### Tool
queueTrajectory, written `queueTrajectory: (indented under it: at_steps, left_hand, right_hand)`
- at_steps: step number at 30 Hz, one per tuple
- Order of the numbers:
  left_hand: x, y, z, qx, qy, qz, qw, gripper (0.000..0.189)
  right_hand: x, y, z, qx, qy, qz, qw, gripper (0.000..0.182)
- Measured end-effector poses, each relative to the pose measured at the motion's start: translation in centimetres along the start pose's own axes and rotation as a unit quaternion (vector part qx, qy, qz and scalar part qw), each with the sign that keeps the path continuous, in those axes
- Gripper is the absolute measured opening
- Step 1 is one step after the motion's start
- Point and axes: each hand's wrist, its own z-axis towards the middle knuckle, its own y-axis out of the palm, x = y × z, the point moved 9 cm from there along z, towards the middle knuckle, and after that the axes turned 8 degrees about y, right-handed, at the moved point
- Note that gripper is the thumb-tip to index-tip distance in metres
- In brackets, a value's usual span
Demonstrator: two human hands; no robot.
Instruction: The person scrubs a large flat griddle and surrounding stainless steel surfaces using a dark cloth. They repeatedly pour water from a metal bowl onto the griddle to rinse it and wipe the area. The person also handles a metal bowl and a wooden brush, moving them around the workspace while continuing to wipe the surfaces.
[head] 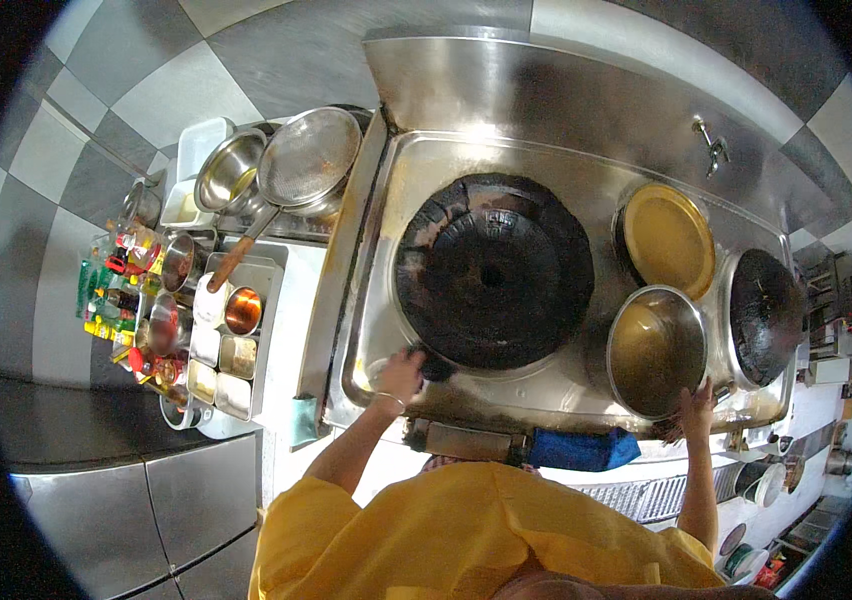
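My left hand is at the front left of the steel stove top. Its fingers touch a small dark lump, which may be a handle or a cloth. That lump meets the rim of a large blackened round wok or burner. Over on the right, my right hand is blurred, with fingers spread beside the near rim of a deep stainless steel pot. Whether it grips the pot is not clear. A round golden-brown lid or pan sits just behind the pot.
A second blackened wok stands at the far right. A tap projects from the steel backsplash. On the left are a wire strainer, a steel bowl, a tray of containers and several bottles. A blue cloth hangs in front.
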Motion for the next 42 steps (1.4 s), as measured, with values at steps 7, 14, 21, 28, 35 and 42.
queueTrajectory:
  at_steps: [7, 14, 21, 28, 35, 42]
  left_hand:
    - [-2.5, -16.2, 6.0, 0.315, -0.108, -0.125, 0.935, 0.036]
    - [-7.5, -22.7, 21.9, 0.388, -0.072, -0.176, 0.902, 0.031]
    - [-15.9, -16.0, 33.6, 0.179, -0.229, -0.039, 0.956, 0.033]
    - [-15.8, -23.3, 38.6, 0.516, -0.109, -0.222, 0.82, 0.027]
    - [-19.6, -19.6, 45.1, 0.384, -0.098, -0.414, 0.82, 0.048]
    - [-18.8, -16.7, 44.1, 0.329, -0.119, -0.493, 0.796, 0.052]
  right_hand:
    - [-30.7, 19.6, -10.2, -0.35, -0.209, 0.156, 0.9, 0.032]
    - [-50.2, 48.4, -7.1, -0.578, -0.018, 0.398, 0.713, 0.053]
    - [-56.3, 57.5, 6.2, -0.251, -0.371, -0.081, 0.89, 0.026]
    - [-67.1, 50.5, 6.0, -0.09, -0.576, 0.149, 0.799, 0.028]
    - [-69.4, 56.8, 5.2, 0.007, -0.707, -0.058, 0.705, 0.033]
    - [-67.8, 64.8, 8.5, -0.037, -0.62, -0.202, 0.758, 0.019]
